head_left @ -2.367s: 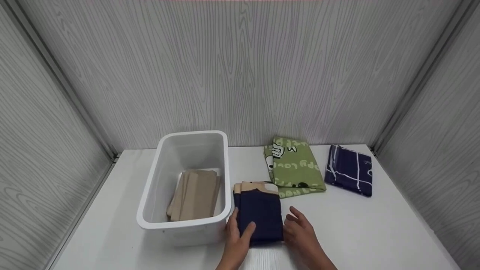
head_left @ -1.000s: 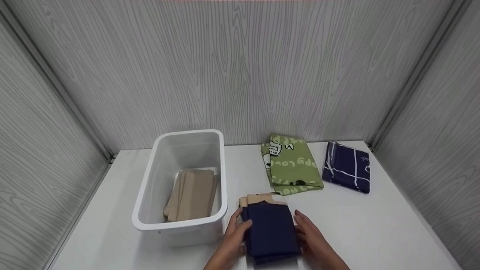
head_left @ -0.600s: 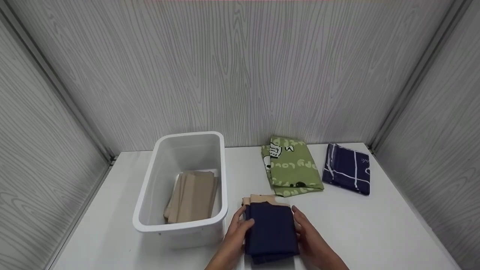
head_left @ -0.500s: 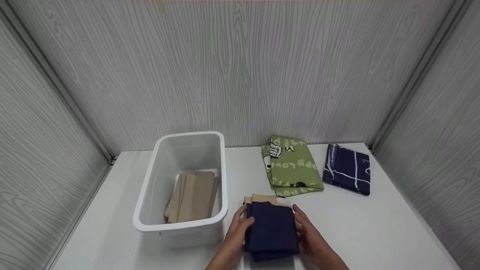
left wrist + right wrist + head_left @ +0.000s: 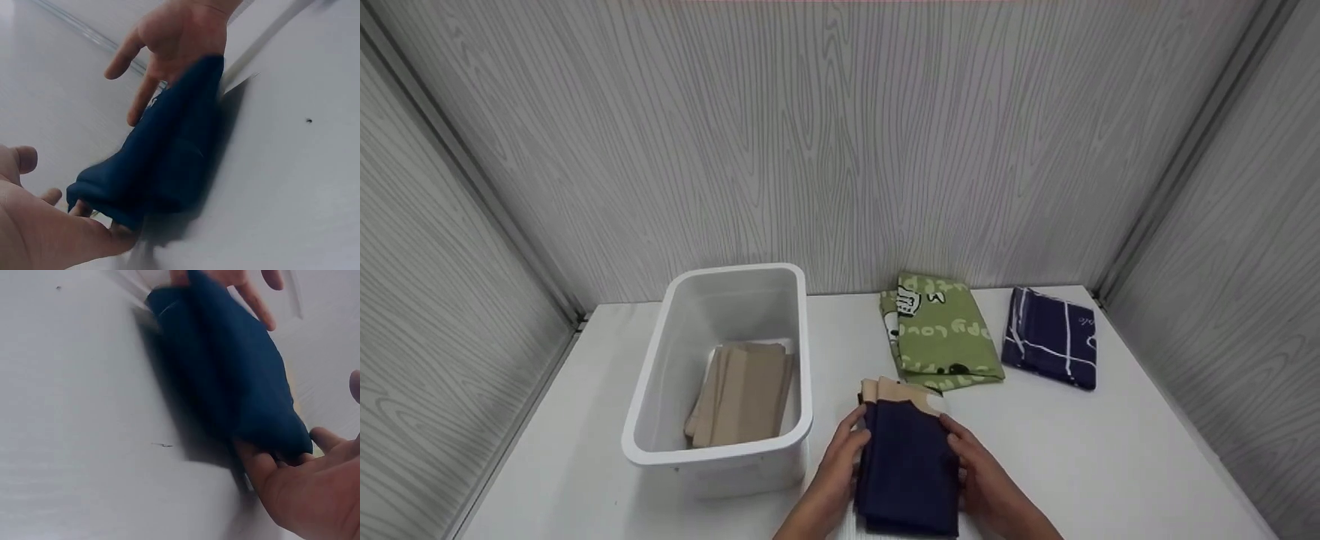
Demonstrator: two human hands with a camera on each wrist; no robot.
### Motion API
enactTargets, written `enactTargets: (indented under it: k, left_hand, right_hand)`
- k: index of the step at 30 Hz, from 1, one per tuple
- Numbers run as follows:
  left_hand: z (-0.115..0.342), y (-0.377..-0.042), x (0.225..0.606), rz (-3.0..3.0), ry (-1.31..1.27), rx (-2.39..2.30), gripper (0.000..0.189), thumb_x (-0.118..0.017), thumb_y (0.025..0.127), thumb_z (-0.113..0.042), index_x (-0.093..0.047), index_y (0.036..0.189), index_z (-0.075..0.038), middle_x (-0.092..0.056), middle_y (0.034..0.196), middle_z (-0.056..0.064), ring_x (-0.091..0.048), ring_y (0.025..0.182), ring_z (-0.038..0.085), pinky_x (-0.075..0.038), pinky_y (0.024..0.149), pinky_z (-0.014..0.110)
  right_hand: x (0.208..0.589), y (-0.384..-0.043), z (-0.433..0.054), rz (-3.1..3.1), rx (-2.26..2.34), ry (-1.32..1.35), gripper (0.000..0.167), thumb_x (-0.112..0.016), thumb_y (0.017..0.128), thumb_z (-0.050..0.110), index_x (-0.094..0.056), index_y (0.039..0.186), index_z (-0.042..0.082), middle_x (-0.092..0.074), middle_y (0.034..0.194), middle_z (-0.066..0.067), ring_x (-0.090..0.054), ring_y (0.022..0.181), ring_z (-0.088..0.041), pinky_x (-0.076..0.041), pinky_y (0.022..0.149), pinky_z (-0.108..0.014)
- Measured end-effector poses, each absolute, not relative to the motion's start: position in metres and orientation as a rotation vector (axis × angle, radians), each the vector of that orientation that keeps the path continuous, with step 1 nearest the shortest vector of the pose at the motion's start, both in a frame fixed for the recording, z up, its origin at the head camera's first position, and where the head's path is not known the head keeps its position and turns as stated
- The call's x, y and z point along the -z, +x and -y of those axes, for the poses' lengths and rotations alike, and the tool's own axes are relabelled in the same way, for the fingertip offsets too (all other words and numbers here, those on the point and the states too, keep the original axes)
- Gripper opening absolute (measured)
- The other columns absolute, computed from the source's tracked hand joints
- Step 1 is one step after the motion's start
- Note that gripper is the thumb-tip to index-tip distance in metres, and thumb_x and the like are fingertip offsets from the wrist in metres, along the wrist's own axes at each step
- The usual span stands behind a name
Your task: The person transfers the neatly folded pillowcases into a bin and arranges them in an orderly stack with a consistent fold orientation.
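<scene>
A folded navy cloth [image 5: 911,465] with a tan band along its far end is held between both hands, low at the front in the head view. My left hand [image 5: 834,469] grips its left edge, the thumb by the upper side. The right hand [image 5: 984,472] holds the right edge. In both wrist views the cloth [image 5: 152,152] looks tilted and partly off the table, with a shadow beneath it. Fingers of the right hand [image 5: 315,495] go under its lower edge and are partly hidden there.
To the left stands a white bin [image 5: 716,454] with folded tan cloths [image 5: 750,390] inside. A folded green printed cloth [image 5: 949,330] lies at the back, and a folded navy cloth with white lines [image 5: 1050,337] lies at the right. Grey wood-grain walls [image 5: 810,150] enclose the table.
The navy cloth has come away from the bin, rightward and toward the person. The right hand, earlier loosely beside it, now grips its right edge. Lately the cloth has turned slightly and its near end has shifted.
</scene>
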State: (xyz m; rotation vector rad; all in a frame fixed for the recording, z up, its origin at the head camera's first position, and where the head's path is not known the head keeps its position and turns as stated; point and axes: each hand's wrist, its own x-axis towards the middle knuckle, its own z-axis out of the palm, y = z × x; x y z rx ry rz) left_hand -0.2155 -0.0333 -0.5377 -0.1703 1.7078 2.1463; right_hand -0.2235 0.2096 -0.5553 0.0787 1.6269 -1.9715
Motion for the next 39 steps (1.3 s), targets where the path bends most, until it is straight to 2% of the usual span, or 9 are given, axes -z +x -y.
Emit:
enactTargets:
  k: [3,8,15,20,23,27,32,36,39]
  left_hand:
    - [0.032,-0.217,0.539,-1.684,-0.146,-2.159,0.064,-0.044,0.100,-0.036,-0.024,0.159,-0.021,-0.040,0.152,0.018,-0.056,0.115,0.030,-0.048,0.091,0.041]
    - [0.030,-0.220,0.542,-1.587,-0.118,-2.239,0.059,-0.045,0.102,-0.036,-0.029,0.157,-0.024,-0.038,0.154,0.015,-0.052,0.121,0.032,-0.048,0.092,0.042]
    - [0.028,-0.223,0.549,-1.516,-0.133,-2.313,0.059,-0.048,0.103,-0.038,-0.031,0.157,-0.024,-0.030,0.159,0.017,-0.048,0.130,0.032,-0.047,0.100,0.043]
    - [0.030,-0.223,0.552,-1.411,-0.182,-2.339,0.063,-0.042,0.103,-0.041,-0.025,0.159,-0.019,-0.024,0.159,0.019,-0.030,0.142,0.035,-0.037,0.108,0.051]
    - [0.034,-0.224,0.553,-1.304,-0.182,-2.349,0.067,-0.042,0.102,-0.044,-0.018,0.160,-0.020,-0.022,0.159,0.022,-0.030,0.141,0.041,-0.040,0.106,0.055]
    - [0.038,-0.223,0.549,-1.208,-0.185,-2.357,0.070,-0.041,0.101,-0.048,-0.013,0.161,-0.023,-0.015,0.160,0.026,-0.036,0.136,0.050,-0.045,0.101,0.057]
    - [0.037,-0.221,0.540,-1.177,-0.179,-2.370,0.072,-0.041,0.101,-0.047,-0.010,0.161,-0.023,-0.011,0.162,0.024,-0.030,0.140,0.048,-0.044,0.103,0.055]
    - [0.038,-0.220,0.540,-1.055,-0.106,-2.393,0.067,-0.039,0.102,-0.046,-0.013,0.161,-0.027,-0.005,0.165,0.019,-0.017,0.146,0.047,-0.036,0.110,0.057]
    - [0.040,-0.220,0.544,-0.921,-0.016,-2.387,0.064,-0.037,0.103,-0.046,-0.016,0.161,-0.029,0.006,0.167,0.014,-0.006,0.150,0.044,-0.025,0.117,0.057]
  right_hand:
    - [0.556,-0.224,-0.211,-1.603,1.987,0.073,0.076,-0.042,0.102,0.055,-0.006,0.162,0.025,0.003,0.166,-0.018,-0.006,0.149,-0.045,-0.025,0.114,-0.057]
    - [0.555,-0.226,-0.214,-1.581,2.035,0.068,0.071,-0.044,0.103,0.050,-0.014,0.161,0.024,0.005,0.167,-0.011,0.005,0.152,-0.037,-0.010,0.120,-0.055]
    - [0.557,-0.226,-0.220,-1.297,2.195,0.064,0.063,-0.042,0.105,0.046,-0.020,0.161,0.026,0.007,0.168,-0.001,0.006,0.152,-0.025,-0.019,0.120,-0.041]
    - [0.561,-0.227,-0.220,-1.481,2.091,0.124,0.066,-0.047,0.102,0.049,-0.025,0.159,0.025,0.006,0.167,-0.009,0.007,0.151,-0.033,-0.007,0.121,-0.053]
    - [0.561,-0.230,-0.219,-1.582,2.031,0.136,0.070,-0.049,0.102,0.046,-0.022,0.160,0.019,0.003,0.167,-0.014,0.006,0.151,-0.039,-0.004,0.120,-0.060]
    - [0.561,-0.233,-0.218,-1.670,1.997,0.122,0.069,-0.049,0.103,0.042,-0.021,0.160,0.014,0.004,0.166,-0.017,0.006,0.151,-0.041,-0.010,0.120,-0.061]
    - [0.555,-0.233,-0.217,-1.750,1.988,0.027,0.066,-0.046,0.104,0.040,-0.023,0.160,0.014,0.002,0.166,-0.019,0.000,0.151,-0.041,-0.014,0.120,-0.057]
    - [0.548,-0.232,-0.220,-1.756,2.048,-0.060,0.060,-0.043,0.105,0.038,-0.027,0.159,0.016,-0.003,0.167,-0.015,-0.003,0.152,-0.035,-0.011,0.121,-0.054]
    - [0.545,-0.231,-0.223,-1.628,2.142,-0.100,0.056,-0.040,0.107,0.036,-0.029,0.158,0.017,-0.002,0.168,-0.011,-0.006,0.152,-0.030,-0.019,0.120,-0.047]
